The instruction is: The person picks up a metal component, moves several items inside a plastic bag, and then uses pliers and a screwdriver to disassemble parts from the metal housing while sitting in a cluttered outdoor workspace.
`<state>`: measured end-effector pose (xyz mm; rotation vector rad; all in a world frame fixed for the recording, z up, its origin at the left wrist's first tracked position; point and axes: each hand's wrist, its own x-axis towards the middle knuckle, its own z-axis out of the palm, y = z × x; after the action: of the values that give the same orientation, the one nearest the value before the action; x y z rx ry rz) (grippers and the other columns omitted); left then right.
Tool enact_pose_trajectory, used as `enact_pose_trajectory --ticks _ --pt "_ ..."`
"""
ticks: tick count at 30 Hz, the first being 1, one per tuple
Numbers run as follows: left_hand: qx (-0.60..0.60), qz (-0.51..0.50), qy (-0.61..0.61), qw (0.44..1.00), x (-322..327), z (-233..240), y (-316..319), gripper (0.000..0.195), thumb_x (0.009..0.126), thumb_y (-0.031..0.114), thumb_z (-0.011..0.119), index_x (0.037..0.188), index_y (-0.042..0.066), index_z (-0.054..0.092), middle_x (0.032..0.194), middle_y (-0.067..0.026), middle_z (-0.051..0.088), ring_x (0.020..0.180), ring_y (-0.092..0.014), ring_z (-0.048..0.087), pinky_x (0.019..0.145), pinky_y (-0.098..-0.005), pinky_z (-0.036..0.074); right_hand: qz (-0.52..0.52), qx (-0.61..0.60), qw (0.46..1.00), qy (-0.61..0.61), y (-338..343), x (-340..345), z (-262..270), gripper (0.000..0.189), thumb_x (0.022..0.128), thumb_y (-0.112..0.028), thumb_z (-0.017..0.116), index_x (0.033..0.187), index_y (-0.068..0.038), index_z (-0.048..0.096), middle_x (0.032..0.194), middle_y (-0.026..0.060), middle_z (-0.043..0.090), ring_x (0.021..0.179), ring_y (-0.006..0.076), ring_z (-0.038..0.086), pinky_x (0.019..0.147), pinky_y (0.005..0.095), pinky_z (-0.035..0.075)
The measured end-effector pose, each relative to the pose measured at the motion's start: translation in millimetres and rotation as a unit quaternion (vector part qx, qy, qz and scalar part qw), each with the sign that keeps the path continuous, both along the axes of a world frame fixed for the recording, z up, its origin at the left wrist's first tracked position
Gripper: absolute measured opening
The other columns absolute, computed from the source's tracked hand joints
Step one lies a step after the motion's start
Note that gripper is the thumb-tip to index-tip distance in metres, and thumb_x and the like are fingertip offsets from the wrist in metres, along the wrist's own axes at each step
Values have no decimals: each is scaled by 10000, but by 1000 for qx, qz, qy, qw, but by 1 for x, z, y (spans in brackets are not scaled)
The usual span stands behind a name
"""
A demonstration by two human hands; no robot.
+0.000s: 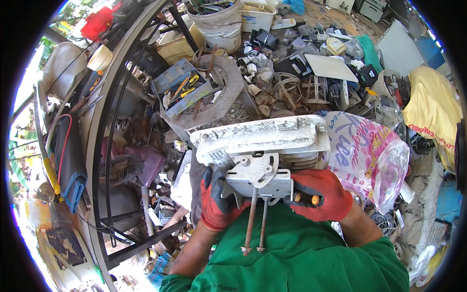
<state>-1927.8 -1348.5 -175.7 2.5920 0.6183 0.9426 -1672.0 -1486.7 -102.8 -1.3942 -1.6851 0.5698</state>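
Observation:
A weathered white metal housing point(259, 135) with cooling fins lies across in front of me. Fixed to its near side is a slotted metal bracket point(255, 171), from which two long rusty bolts point(251, 222) point toward my body. My left hand point(219, 200), in a red and black work glove, grips the bracket's left end. At the bracket's right end is my right hand point(321, 195), gloved alike, with the orange-tipped handles point(306, 198) of a tool in its grasp; the tool's other end is hidden.
An open blue toolbox point(189, 106) with hand tools sits on a grey frame ahead. A printed plastic bag point(361, 153) lies at right. Black metal bars point(98, 146) rise on the left. Scrap and a white bucket point(219, 29) stand farther off.

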Motion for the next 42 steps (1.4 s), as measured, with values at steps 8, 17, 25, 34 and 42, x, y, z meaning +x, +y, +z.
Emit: enact_pose_trajectory --ticks 8,17,25,34,42 --pt "29 -33 -31 999 6 -17 -4 1076 699 351 912 1474 9 247 1361 -294 539 1214 -476 577 1068 -627 396 -25 -30 999 29 -3 5 -19 541 689 -102 834 1177 41 651 970 191 711 832 367 713 712 411 578" --pt "-60 -2 -21 998 -6 -32 -8 1187 654 317 948 1541 89 194 1399 -283 515 1211 -456 586 1072 -608 378 47 5 999 -11 4 5 0 504 669 -117 844 1121 20 668 972 184 706 789 351 705 668 402 573" --pt "32 5 -57 998 -2 -10 -1 1193 705 265 931 1568 116 120 1273 -209 635 1059 -378 692 1073 -585 354 61 57 996 -30 8 11 6 492 675 -132 844 1120 5 684 1003 172 711 813 337 703 657 395 556" --pt "132 25 -79 988 -4 -2 1 1133 697 255 932 1512 111 159 1210 -218 654 986 -376 691 963 -581 399 72 77 994 -32 11 9 11 495 697 -157 832 1141 5 687 1006 179 711 801 329 695 666 396 551" --pt "58 -7 -20 998 0 49 -1 1084 624 251 946 1470 21 309 1335 -275 595 1179 -403 631 1071 -616 378 12 -21 994 104 13 14 6 471 748 -96 801 1185 23 673 937 160 722 785 270 712 696 346 556"
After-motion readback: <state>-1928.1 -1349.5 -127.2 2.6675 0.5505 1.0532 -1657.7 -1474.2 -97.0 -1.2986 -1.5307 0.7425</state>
